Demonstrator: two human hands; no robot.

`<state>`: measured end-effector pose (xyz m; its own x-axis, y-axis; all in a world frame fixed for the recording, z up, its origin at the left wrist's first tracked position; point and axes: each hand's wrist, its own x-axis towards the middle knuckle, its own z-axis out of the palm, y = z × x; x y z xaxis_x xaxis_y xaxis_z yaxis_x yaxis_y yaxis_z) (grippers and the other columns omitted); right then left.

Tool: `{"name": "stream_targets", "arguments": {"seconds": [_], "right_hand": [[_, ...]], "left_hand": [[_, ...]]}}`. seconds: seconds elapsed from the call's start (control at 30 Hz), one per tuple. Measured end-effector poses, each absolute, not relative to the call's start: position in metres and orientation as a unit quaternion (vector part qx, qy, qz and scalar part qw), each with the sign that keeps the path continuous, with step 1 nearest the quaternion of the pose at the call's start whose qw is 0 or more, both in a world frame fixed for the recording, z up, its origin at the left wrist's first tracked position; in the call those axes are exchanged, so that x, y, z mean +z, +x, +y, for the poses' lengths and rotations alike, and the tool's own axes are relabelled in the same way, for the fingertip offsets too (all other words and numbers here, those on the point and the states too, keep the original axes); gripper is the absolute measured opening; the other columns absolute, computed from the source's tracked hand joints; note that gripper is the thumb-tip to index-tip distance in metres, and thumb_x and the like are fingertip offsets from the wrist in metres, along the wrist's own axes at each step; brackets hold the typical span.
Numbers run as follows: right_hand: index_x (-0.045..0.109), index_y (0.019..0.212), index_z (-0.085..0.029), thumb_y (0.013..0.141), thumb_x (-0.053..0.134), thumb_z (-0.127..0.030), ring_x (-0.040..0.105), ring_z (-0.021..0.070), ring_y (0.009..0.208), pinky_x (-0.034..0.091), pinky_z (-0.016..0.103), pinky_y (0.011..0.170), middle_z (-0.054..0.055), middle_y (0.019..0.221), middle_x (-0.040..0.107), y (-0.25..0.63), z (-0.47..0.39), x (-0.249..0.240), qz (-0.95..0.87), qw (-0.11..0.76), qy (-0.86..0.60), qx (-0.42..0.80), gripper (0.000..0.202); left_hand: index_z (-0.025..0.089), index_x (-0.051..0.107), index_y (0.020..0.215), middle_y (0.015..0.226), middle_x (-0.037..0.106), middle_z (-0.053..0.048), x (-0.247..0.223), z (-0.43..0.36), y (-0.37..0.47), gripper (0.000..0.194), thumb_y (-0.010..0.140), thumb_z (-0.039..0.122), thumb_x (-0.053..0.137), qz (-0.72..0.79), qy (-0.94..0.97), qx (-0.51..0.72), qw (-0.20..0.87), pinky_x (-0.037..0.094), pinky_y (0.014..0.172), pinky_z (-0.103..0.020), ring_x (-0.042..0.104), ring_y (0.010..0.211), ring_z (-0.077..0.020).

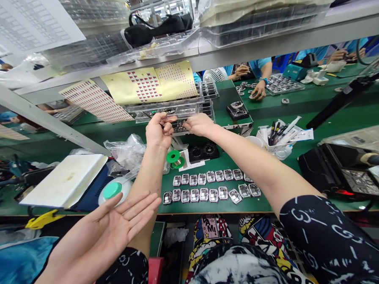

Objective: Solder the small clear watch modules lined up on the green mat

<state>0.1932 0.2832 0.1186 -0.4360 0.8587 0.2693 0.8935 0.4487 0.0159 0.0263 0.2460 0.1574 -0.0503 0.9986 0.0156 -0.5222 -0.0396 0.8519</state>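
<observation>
My left hand [159, 130] is raised at the clear plastic trays under the shelf, its fingers curled in. A dark thin bit shows at its fingers, too small to name. Beside it, my right hand [200, 125] reaches to a tray compartment of small metallic parts [179, 126], fingertips pressed together. What they pinch, if anything, is hidden. Below my forearms, small square watch-like device housings [204, 194] lie in two rows on the green bench [193, 207]. A green spool of wire [175, 159] stands behind them, beside a black fixture [204, 153].
From the lower left, another person's open hand [108, 235] with a blue sleeve extends over my left forearm. A white-topped bottle with a green cap [112, 189] stands left. A tool box [276, 139] and black soldering station [327, 173] sit right. A shelf [185, 59] crosses overhead.
</observation>
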Motion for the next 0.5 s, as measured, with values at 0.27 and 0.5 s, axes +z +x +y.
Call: {"name": "stream_targets", "arguments": {"seconds": [0.27,0.5], "right_hand": [[0.078,0.102,-0.02,0.107,0.028,-0.041,0.069,0.0247,0.113,0.05,0.033,0.086,0.01,0.116,0.078,0.1936,0.2824,0.121,-0.849,0.108,-0.513,-0.074,0.055],[0.076,0.109,-0.018,0.107,0.028,-0.044,0.069,0.0269,0.114,0.051,0.034,0.09,0.012,0.122,0.076,0.1942,0.2848,0.1213,-0.847,0.111,-0.516,-0.07,0.054]], "left_hand": [[0.017,0.048,0.068,0.07,0.072,-0.006,0.1584,0.2445,0.0262,0.018,0.081,0.019,0.06,0.353,0.345,0.635,0.594,0.017,0.035,-0.014,0.032,0.034,-0.001],[0.018,0.048,0.067,0.071,0.073,-0.007,0.1551,0.2458,0.0251,0.02,0.081,0.019,0.062,0.357,0.343,0.64,0.588,0.018,0.034,-0.015,0.032,0.034,-0.0011]]}}
